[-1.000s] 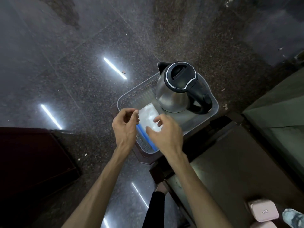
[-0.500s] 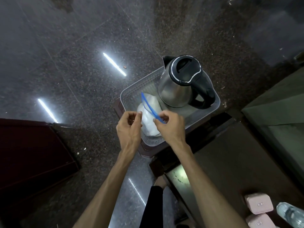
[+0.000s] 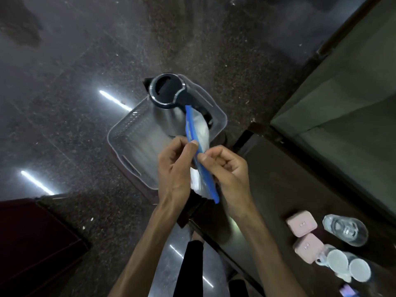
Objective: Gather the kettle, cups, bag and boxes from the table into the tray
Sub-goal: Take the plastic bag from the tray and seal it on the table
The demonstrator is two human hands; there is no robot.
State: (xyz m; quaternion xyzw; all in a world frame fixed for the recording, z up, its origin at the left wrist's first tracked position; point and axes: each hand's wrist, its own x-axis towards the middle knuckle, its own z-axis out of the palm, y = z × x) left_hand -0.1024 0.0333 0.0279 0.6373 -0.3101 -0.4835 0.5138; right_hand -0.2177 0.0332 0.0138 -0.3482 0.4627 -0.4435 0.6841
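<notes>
**Both hands pinch the bag's blue strip above the tray**

The left hand (image 3: 175,168) is closed in a pinch, thumb tip pressed on the blue zip strip of the bag (image 3: 202,133). The right hand (image 3: 227,170) is curled shut on the same strip from the other side, its fingers just beside the left thumb. Between them the bag hangs upright and edge-on, its clear, whitish body sagging to either side of the strip.

It looks thin, soft and light, so it would likely fold or slide if taken by the film; the stiffer blue strip seems the surest place to hold it, as both hands do now.

Below and behind the hands sits the grey tray (image 3: 120,133), with the steel kettle (image 3: 167,103) already standing in its far end and bare floor left in the near end. On the dark table (image 3: 267,189) to the right remain two pink boxes (image 3: 301,226), two white cups (image 3: 339,263) and a clear glass piece, well apart from the tray.
</notes>
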